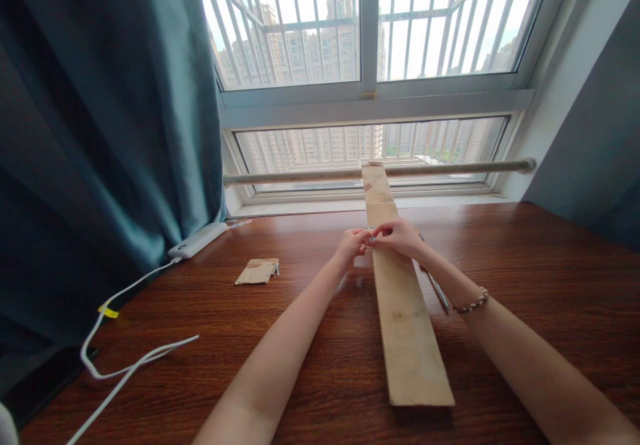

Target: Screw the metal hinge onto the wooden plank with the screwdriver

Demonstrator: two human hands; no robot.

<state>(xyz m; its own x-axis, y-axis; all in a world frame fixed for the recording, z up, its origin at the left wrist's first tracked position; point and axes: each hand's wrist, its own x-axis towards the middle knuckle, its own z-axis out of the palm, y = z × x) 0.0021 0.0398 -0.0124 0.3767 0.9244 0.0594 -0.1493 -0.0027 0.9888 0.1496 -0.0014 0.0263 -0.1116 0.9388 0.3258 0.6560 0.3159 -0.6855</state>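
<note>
A long, flat wooden board (407,312) stretches away from me, its far end up against the round rail under the window. At the board's left edge, about midway along, my left hand (354,244) pinches a small, shiny metal piece (371,234) too small to name. From the right, my right hand (396,237) reaches across the board, thumb and forefinger closed at the same piece. Partly hidden behind my right wrist lies a slim metal tool (437,290) of a kind I cannot make out.
Left of the board, a scrap of cardboard (256,272) lies on the brown wooden table (320,365), a small screw-like metal piece (277,269) at its edge. A white power bank-like box (199,240) with a white cable (135,365) sits by the blue curtain (125,112). A rail (300,176) crosses the window.
</note>
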